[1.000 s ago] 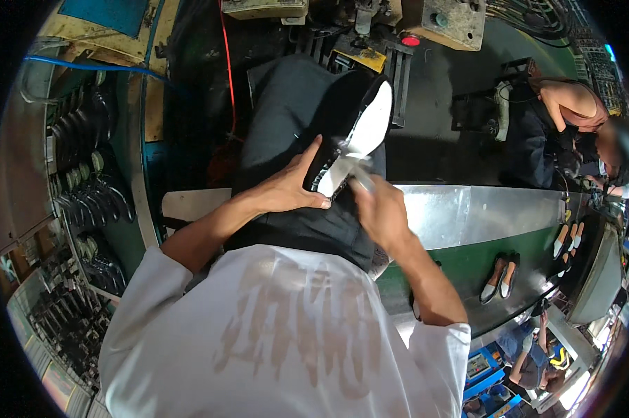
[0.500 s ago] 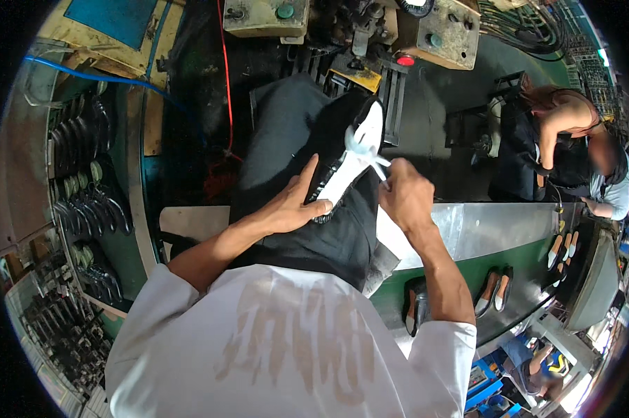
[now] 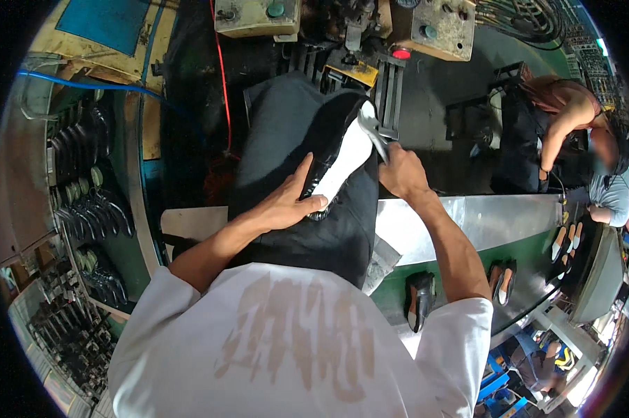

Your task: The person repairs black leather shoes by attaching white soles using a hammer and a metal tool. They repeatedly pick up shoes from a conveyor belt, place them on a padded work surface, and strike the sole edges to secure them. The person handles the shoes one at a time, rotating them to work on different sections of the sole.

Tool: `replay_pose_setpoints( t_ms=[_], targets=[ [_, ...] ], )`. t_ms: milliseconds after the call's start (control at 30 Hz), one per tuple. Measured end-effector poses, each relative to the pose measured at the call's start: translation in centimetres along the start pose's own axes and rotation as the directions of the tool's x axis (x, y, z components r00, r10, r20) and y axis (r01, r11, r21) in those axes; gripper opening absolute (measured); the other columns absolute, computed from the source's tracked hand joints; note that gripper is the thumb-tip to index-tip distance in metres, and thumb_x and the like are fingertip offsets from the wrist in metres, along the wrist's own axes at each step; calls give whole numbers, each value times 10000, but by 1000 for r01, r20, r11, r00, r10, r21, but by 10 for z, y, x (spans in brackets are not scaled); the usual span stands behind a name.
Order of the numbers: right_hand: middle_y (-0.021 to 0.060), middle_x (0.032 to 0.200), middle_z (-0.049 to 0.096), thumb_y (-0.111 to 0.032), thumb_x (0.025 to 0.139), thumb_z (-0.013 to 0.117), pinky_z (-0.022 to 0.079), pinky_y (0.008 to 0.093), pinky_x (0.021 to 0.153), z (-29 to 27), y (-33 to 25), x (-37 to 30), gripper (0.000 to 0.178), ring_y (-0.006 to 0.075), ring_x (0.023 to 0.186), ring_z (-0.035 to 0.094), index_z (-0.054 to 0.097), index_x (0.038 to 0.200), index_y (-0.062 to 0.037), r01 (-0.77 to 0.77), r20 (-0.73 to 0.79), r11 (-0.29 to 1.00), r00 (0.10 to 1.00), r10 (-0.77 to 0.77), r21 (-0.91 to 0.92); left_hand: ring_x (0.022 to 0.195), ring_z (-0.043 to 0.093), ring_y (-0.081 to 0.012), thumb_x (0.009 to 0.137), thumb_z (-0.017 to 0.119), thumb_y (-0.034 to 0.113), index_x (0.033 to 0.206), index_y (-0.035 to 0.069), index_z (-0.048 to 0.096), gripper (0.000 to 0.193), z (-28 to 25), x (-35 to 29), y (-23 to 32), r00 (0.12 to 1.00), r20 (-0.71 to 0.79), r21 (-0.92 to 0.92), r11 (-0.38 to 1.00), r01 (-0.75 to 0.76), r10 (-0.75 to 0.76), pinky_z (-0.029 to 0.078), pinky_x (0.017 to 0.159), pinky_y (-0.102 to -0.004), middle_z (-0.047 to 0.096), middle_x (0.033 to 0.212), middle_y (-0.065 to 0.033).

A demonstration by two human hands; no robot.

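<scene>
A black shoe [image 3: 345, 161] lies sole up across my dark-trousered lap, its toe pointing away and its long white bottom showing. My left hand [image 3: 285, 203] grips it at the near end, thumb pressed on the white bottom and forefinger stretched along the black side. In my closed right hand [image 3: 403, 174] is a grey metal hand tool [image 3: 377, 136] with a curved head. That head is at the right edge of the shoe, near the toe; its exact kind is too small to make out.
A machine with control boxes [image 3: 257, 17] stands ahead. To the left, a rack holds rows of black shoes [image 3: 95, 209]. Shoes [image 3: 420, 301] sit on a green belt [image 3: 453, 268] beside a metal ledge [image 3: 492, 219] at right. A co-worker [image 3: 568, 118] bends over beyond it.
The tool has moved from over the middle of the white bottom toward the toe's right edge. My right hand has risen slightly, while my left keeps its hold on the shoe.
</scene>
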State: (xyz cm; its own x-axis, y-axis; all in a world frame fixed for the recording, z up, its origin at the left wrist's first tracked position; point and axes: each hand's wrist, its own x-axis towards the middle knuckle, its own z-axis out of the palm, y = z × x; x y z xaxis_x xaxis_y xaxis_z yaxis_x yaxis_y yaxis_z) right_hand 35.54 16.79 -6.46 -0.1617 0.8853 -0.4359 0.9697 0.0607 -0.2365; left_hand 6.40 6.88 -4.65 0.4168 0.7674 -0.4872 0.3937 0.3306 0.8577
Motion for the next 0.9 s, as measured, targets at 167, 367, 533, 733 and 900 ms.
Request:
replay_pose_setpoints(
  t_ms=[167, 367, 533, 733, 900],
  targets=[
    [240, 864, 706, -119, 795, 737, 575, 523, 706, -3, -25, -50, 325, 461, 798, 717, 574, 1053, -6, 307, -448, 901, 882, -148, 307, 1628, 124, -425, 1019, 681, 345, 1673, -67, 33, 1009, 1, -6, 2, 998, -1, -69, 996, 61, -61, 155, 1317, -468, 105, 1729, -347],
    [200, 885, 705, -122, 799, 772, 596, 506, 684, 4, -22, -65, 330, 405, 778, 735, 564, 1041, -36, 293, -220, 956, 934, -283, 15, 1632, 118, -416, 1016, 688, 376, 1674, -65, 21, 1035, -7, -5, -2, 999, 38, 38, 999, 21, -23, 161, 1317, -462, 102, 1730, -346],
    [211, 862, 713, -89, 779, 780, 595, 526, 720, 25, -19, -60, 334, 419, 780, 739, 568, 1034, -44, 153, -157, 988, 975, -154, -19, 1630, 128, -422, 1006, 703, 366, 1673, -68, 32, 1041, 2, -3, 7, 994, 16, 27, 993, 111, -111, 160, 1316, -461, 113, 1729, -346],
    [250, 800, 680, -78, 808, 720, 565, 536, 723, 0, -29, -50, 283, 485, 757, 697, 563, 1026, 10, 389, -592, 805, 804, -60, 447, 1622, 163, -425, 993, 714, 380, 1665, -87, 59, 1048, -3, 1, 9, 999, -24, 47, 998, 49, -48, 179, 1311, -452, 151, 1721, -349],
    [277, 888, 721, -95, 820, 707, 585, 530, 736, 6, 3, -36, 324, 473, 805, 726, 575, 1099, 3, 129, -230, 989, 967, -111, 68, 1620, 179, -417, 996, 709, 381, 1676, -60, 69, 1033, -14, -5, 22, 993, 26, 97, 989, 114, -117, 189, 1308, -453, 174, 1717, -346]
  ],
)
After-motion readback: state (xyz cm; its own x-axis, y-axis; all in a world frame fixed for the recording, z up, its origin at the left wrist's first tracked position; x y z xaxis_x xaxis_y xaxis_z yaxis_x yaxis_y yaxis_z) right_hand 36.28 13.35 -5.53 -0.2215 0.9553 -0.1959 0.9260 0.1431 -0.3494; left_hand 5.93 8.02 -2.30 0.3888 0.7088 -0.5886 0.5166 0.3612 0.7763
